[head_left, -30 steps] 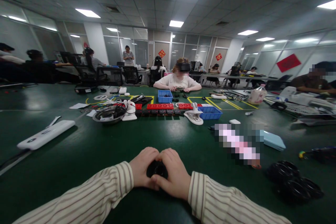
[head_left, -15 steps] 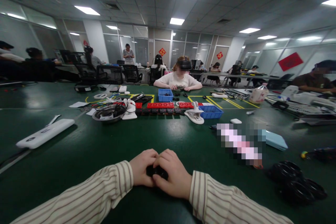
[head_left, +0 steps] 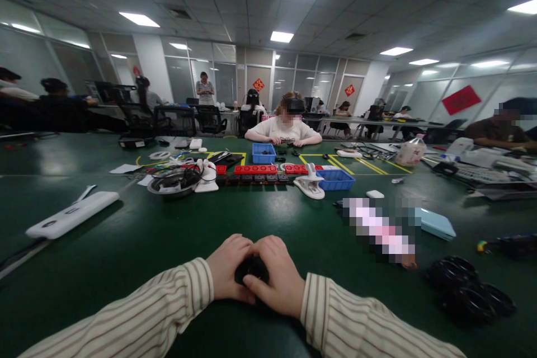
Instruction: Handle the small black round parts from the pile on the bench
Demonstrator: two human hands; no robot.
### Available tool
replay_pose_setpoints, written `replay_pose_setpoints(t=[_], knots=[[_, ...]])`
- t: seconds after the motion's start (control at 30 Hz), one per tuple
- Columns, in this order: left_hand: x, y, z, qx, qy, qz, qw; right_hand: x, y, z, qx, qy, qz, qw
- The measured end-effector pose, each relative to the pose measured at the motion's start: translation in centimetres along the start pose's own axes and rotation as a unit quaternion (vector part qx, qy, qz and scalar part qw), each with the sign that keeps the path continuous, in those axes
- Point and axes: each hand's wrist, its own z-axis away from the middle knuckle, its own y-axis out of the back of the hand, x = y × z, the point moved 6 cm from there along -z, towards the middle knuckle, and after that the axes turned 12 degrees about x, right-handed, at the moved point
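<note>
Both hands are wrapped round a small black round part (head_left: 250, 269) just above or on the green table, close in front of me. My left hand (head_left: 229, 267) curls round its left side, fingers bent over the top. From the right, my right hand (head_left: 280, 277) covers the other side, its thumb lying across the near face of the part. The fingertips of the two hands meet at the top. Most of the part is hidden by the fingers, so its exact kind cannot be made out. To the right lie several black ring-shaped parts (head_left: 470, 291), grouped together.
A white power strip (head_left: 73, 215) lies at left. Across the middle stand a metal bowl of cables (head_left: 174, 183), red sockets (head_left: 255, 169), a white clip base (head_left: 310, 183) and a blue bin (head_left: 335, 180). A light-blue case (head_left: 436, 224) lies at right. A person (head_left: 283, 127) sits opposite.
My right thumb and fingers have shifted a little over the black part, which has turned or tilted slightly between the hands. The hands stay in the same place.
</note>
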Motion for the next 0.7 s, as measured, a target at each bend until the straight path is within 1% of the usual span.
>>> replay_pose_setpoints(t=[0.1,0.2,0.27,0.4,0.53,0.63,0.7], knots=[[0.1,-0.2,0.1,-0.001,0.004,-0.014,1.000,0.6,-0.3,0.1,-0.002,-0.022,0.036,0.999],[0.1,-0.5,0.1,-0.001,-0.012,-0.012,1.000,0.8,-0.8,0.2,-0.020,-0.020,0.055,0.998],[-0.1,-0.6,0.1,0.010,-0.019,0.002,1.000,0.8,-0.9,0.2,-0.035,-0.016,0.059,0.998],[-0.3,-0.7,0.1,0.015,-0.024,0.030,0.999,0.1,-0.8,0.0,-0.050,0.018,0.012,0.999],[0.0,-0.7,0.2,0.005,-0.052,0.044,0.998,-1.0,-0.6,-0.1,-0.055,0.069,-0.056,0.995],[-0.1,-0.6,0.2,0.010,-0.058,0.052,0.997,-1.5,-0.5,0.0,-0.053,0.099,-0.077,0.991],[-0.3,-0.7,0.2,0.002,-0.053,0.056,0.997,-1.8,-0.3,0.0,-0.045,0.113,-0.083,0.989]])
